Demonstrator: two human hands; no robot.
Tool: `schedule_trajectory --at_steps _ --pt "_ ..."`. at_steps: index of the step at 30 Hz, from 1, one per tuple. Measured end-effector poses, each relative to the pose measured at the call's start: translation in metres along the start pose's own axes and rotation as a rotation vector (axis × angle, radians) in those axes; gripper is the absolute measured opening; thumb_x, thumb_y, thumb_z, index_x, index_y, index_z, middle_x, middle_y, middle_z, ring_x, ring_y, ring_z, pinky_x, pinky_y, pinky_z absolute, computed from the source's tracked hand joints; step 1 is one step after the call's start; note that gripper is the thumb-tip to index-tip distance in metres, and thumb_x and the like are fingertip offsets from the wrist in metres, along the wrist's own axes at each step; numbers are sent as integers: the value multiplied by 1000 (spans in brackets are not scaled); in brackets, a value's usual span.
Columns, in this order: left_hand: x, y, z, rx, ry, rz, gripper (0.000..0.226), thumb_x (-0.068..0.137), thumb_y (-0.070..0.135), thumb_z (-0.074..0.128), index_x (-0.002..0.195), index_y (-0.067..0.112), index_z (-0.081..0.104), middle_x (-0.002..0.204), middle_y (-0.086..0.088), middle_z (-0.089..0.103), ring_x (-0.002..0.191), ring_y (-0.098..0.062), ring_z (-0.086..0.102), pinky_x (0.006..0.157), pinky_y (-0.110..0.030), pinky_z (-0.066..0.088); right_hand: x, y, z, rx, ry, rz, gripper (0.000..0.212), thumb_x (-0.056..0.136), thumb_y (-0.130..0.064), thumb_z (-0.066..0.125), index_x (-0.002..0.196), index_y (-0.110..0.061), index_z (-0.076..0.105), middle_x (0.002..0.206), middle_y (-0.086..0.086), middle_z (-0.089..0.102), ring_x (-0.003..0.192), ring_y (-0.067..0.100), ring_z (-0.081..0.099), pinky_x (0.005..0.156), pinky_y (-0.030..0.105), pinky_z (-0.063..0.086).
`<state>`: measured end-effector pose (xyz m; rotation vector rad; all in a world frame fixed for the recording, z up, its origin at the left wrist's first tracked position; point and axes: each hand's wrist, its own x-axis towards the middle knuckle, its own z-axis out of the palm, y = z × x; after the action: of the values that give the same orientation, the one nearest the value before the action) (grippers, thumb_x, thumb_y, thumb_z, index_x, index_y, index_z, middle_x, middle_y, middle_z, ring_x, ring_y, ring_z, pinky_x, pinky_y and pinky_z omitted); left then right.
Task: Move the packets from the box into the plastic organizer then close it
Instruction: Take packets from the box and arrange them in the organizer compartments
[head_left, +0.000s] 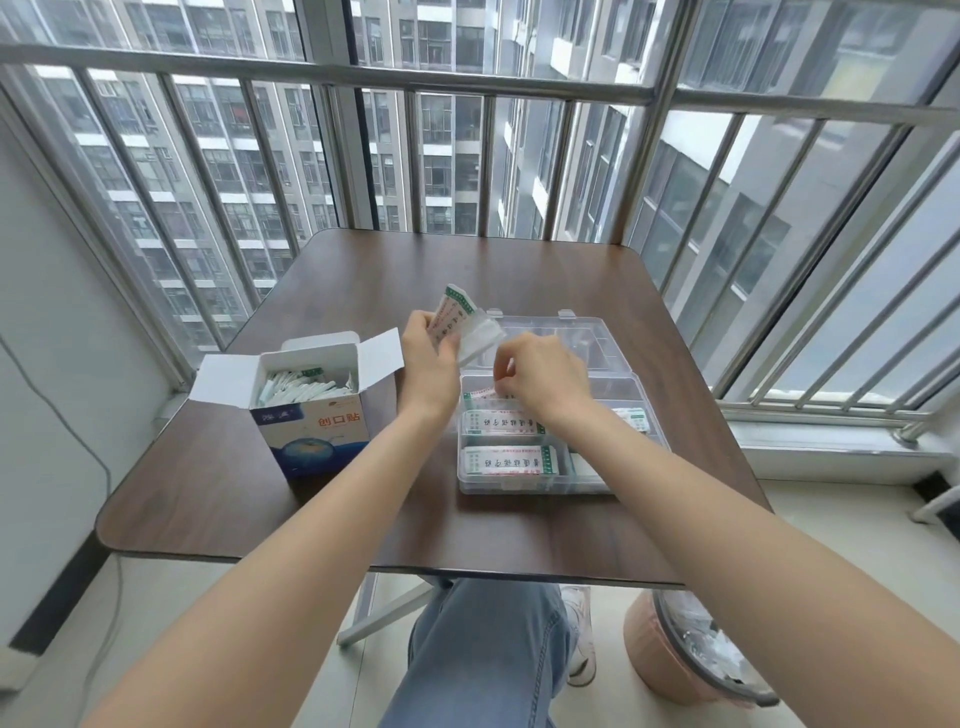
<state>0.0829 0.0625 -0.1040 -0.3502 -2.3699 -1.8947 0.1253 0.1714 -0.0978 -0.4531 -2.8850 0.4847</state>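
Over plastic organizer: right hand pinches packet at rear compartment, long axis crosswise. Left hand grips spare packets beside it. Box left, part full.

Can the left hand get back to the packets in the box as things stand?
Probably yes: the box stands open-topped just left of the left hand, nothing between, but that hand holds a bunch of packets.
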Motion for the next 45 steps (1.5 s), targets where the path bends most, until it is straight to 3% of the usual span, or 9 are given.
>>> schedule_trajectory --at_steps 3,7,13,18,25,29,33,37,45 --pt "-1 0 -1 3 -12 16 6 96 6 50 97 10 46 94 -1 54 85 -14 48 58 -2 34 2 0 4 -47 -1 -17 14 83 -10 64 84 -22 71 99 3 67 103 23 56 73 31 42" --pt "-1 -5 -3 -43 -35 -18 5 96 7 49 100 9 46 90 3 54 80 -8 49 58 -11 35 4 6 4 -5 -53 -24 5 83 -19 68 85 -22 73 101 0 67 105 18 55 78 31 44" --pt "-2 -7 -2 -47 -74 18 5 94 8 53 98 9 51 95 1 58 88 -11 52 63 -5 40 -3 16 -22 977 -165 266 22 86 -18 67 107 -13 64 86 1 66 62 7 54 54 18 40" --pt "-6 -1 6 -143 -198 -12 6 93 10 57 92 16 56 101 -9 65 85 -27 69 63 -27 54 -3 19 -24 1246 -122 316 5 89 -2 60 89 -5 63 74 4 63 52 1 58 42 11 38" --pt "-6 2 0 -220 -253 -163 7 99 15 46 100 9 49 98 -11 64 59 -21 70 47 -23 54 -5 29 -24 1623 -140 355 5 88 -2 60 84 1 61 85 13 65 66 11 68 62 15 55" --pt "-3 -1 -1 -185 -276 -168 11 98 14 48 103 5 51 90 -6 64 60 -13 68 55 -20 54 -5 31 -26 1584 -148 401 23 91 -19 60 84 2 59 75 11 64 70 17 67 64 19 57" --pt "-2 -3 2 -163 -259 -171 7 99 13 46 96 11 52 94 -9 66 74 -16 67 68 -27 55 -1 33 -27 1235 -191 352 4 82 4 65 85 5 61 90 15 63 82 21 67 74 21 57" --pt "-3 -3 3 68 -199 -81 12 99 19 46 103 11 55 106 -7 66 96 -22 63 84 -38 51 1 30 -25 935 -134 320 18 78 4 71 92 -2 63 92 15 66 85 24 67 75 27 57" --pt "-5 -3 2 204 -162 -25 14 100 20 43 103 9 52 116 -9 64 97 -18 57 58 -15 36 3 20 -12 649 -113 246 7 80 -6 72 79 -11 68 81 8 70 71 14 67 59 20 51"
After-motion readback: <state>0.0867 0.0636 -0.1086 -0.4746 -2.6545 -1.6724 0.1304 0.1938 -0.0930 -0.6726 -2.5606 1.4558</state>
